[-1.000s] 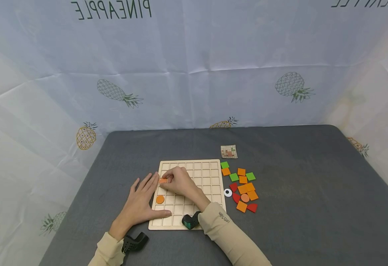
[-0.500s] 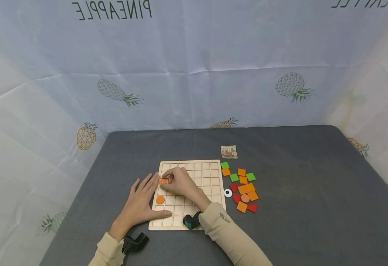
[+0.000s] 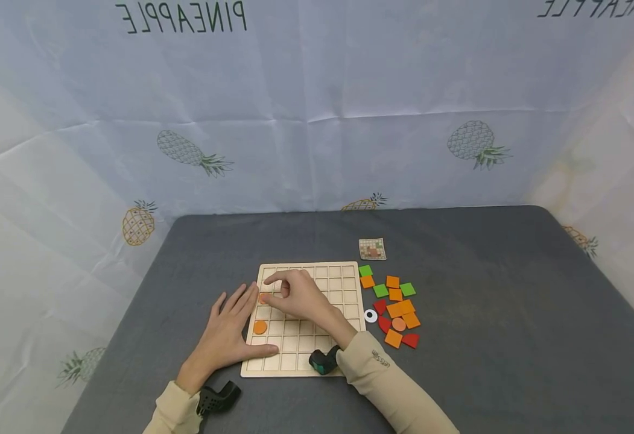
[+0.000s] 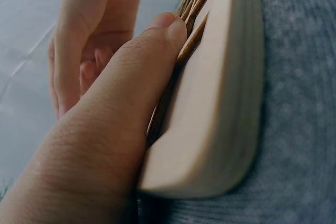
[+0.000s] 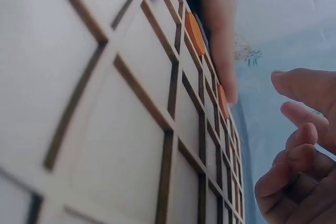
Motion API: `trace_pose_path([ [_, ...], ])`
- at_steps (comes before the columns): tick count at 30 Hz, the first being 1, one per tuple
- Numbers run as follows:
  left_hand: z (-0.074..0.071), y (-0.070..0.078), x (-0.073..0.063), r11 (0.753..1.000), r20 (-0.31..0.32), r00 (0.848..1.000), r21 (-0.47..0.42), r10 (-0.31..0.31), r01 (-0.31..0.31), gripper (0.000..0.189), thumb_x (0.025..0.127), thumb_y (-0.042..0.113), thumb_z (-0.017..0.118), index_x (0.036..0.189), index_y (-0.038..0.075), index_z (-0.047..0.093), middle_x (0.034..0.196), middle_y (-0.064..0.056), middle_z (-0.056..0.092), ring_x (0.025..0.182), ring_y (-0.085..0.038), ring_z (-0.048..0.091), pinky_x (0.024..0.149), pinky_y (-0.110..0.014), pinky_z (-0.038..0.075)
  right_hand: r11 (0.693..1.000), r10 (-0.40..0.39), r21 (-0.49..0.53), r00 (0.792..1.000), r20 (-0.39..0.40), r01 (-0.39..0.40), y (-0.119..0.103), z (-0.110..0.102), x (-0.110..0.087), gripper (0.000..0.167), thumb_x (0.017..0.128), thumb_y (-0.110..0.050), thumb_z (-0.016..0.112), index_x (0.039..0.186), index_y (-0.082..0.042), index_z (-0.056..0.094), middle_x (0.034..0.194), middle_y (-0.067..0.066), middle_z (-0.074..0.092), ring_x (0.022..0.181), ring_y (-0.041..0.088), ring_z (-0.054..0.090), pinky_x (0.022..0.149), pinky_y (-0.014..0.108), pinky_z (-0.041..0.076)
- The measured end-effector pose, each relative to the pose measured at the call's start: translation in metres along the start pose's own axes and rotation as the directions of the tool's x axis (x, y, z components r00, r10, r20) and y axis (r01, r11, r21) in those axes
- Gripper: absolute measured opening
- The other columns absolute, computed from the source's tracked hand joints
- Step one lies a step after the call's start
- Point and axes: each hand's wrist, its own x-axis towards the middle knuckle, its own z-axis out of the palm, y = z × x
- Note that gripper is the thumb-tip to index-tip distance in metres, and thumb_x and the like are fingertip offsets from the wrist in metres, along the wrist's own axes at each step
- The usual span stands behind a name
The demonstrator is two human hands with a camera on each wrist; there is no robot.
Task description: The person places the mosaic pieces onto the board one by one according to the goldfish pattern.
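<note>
A pale wooden grid board [image 3: 336, 285] lies on the dark table. My left hand [image 3: 228, 328] rests along its left edge with fingers spread; the thumb [image 4: 142, 66] lies over the front left corner of the grid. Over the left part of the board, my right hand [image 3: 301, 296] has thumb and forefinger apart with nothing between them. Just beyond its thumb tip, an orange piece [image 3: 262, 298] sits in a left-column cell, partly hidden. Nearer the front, a round orange disc [image 3: 260, 327] lies in the same column. Both orange pieces show in the right wrist view, one of them flat in its cell [image 5: 195, 34].
Right of the board is a loose cluster of pieces: orange squares [image 3: 394, 339], green pieces [image 3: 407, 289], red pieces [image 3: 411, 341], an orange-pink disc [image 3: 399, 324] and a white ring with a black centre [image 3: 370, 316]. A small printed grid card [image 3: 373, 249] lies behind them.
My right hand has let go of the orange piece, its thumb and forefinger parting, and has drawn slightly up and right. The left hand stays in place.
</note>
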Motion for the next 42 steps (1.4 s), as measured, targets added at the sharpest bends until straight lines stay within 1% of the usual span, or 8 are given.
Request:
trace_pose_path([
  [6,0.000,-0.001,0.000,1.000,0.000,1.000,0.018,-0.004,0.004,0.137,0.077,0.100,0.059,0.171,0.004,0.032,0.175,-0.018,0.040,0.161,-0.046,0.037,0.125,-0.078,0.020,1.000,-0.012,-0.004,1.000,-0.001,0.012,-0.003,-0.011,-0.009,0.034,0.099,-0.018,0.079,0.128,0.000,0.078,0.055,-0.009,0.037,0.048,0.004,0.028,0.052,0.018,0.026],
  [9,0.001,-0.001,0.000,1.000,0.006,1.000,0.013,-0.008,0.008,0.137,0.077,0.100,0.059,0.171,0.004,0.031,0.175,-0.019,0.039,0.162,-0.047,0.036,0.125,-0.078,0.019,1.000,-0.015,-0.005,1.000,-0.004,0.015,-0.002,-0.017,-0.016,0.033,0.100,-0.019,0.078,0.127,-0.001,0.078,0.053,-0.009,0.032,0.048,0.005,0.023,0.051,0.019,0.023],
  [17,0.001,-0.001,0.000,1.000,0.021,1.000,-0.014,-0.020,0.020,0.137,0.077,0.097,0.063,0.171,0.004,0.030,0.176,-0.019,0.037,0.163,-0.047,0.034,0.126,-0.077,0.016,1.000,0.016,0.000,1.000,0.001,-0.016,0.005,-0.046,-0.046,0.034,0.101,-0.022,0.077,0.128,-0.002,0.078,0.054,-0.009,0.028,0.048,0.006,0.023,0.053,0.020,0.025],
  [23,0.001,-0.001,0.000,1.000,0.015,1.000,-0.019,-0.017,0.017,0.138,0.077,0.099,0.061,0.171,0.004,0.030,0.176,-0.020,0.037,0.163,-0.048,0.033,0.126,-0.078,0.016,1.000,0.015,0.006,0.999,-0.044,-0.015,0.016,-0.070,-0.070,0.031,0.100,-0.018,0.078,0.127,-0.001,0.078,0.056,-0.010,0.025,0.049,0.004,0.021,0.053,0.021,0.026],
  [29,-0.001,-0.001,0.000,1.000,0.024,1.000,-0.021,-0.017,0.017,0.137,0.077,0.099,0.060,0.172,0.004,0.030,0.177,-0.018,0.036,0.163,-0.047,0.033,0.126,-0.078,0.015,1.000,0.012,0.021,0.995,-0.101,-0.010,0.025,-0.085,-0.092,0.028,0.098,-0.014,0.080,0.121,0.002,0.079,0.056,-0.012,0.024,0.048,0.000,0.020,0.051,0.020,0.025],
  [37,0.000,-0.001,0.000,1.000,0.027,1.000,-0.010,-0.015,0.015,0.136,0.078,0.099,0.059,0.172,0.006,0.029,0.177,-0.017,0.036,0.164,-0.046,0.033,0.127,-0.077,0.016,0.998,0.052,-0.019,0.991,-0.127,-0.055,0.033,-0.108,-0.125,0.026,0.096,-0.014,0.083,0.118,-0.001,0.079,0.056,-0.014,0.023,0.050,-0.002,0.018,0.050,0.021,0.025],
  [40,0.000,-0.002,0.001,1.000,0.032,0.999,-0.013,-0.018,0.018,0.136,0.077,0.099,0.061,0.172,0.006,0.029,0.178,-0.016,0.035,0.164,-0.045,0.032,0.128,-0.076,0.015,0.999,0.018,-0.041,0.989,-0.144,-0.024,0.038,-0.118,-0.136,0.023,0.094,-0.011,0.084,0.115,-0.002,0.080,0.056,-0.010,0.022,0.051,-0.003,0.018,0.050,0.021,0.025],
  [42,0.001,-0.004,0.001,1.000,0.027,0.999,-0.017,-0.018,0.018,0.137,0.077,0.099,0.061,0.172,0.006,0.029,0.178,-0.017,0.035,0.164,-0.045,0.032,0.128,-0.076,0.014,0.998,0.010,-0.057,0.987,-0.158,-0.019,0.040,-0.124,-0.141,0.023,0.093,-0.012,0.085,0.114,-0.003,0.080,0.056,-0.009,0.022,0.051,-0.003,0.018,0.050,0.021,0.025],
])
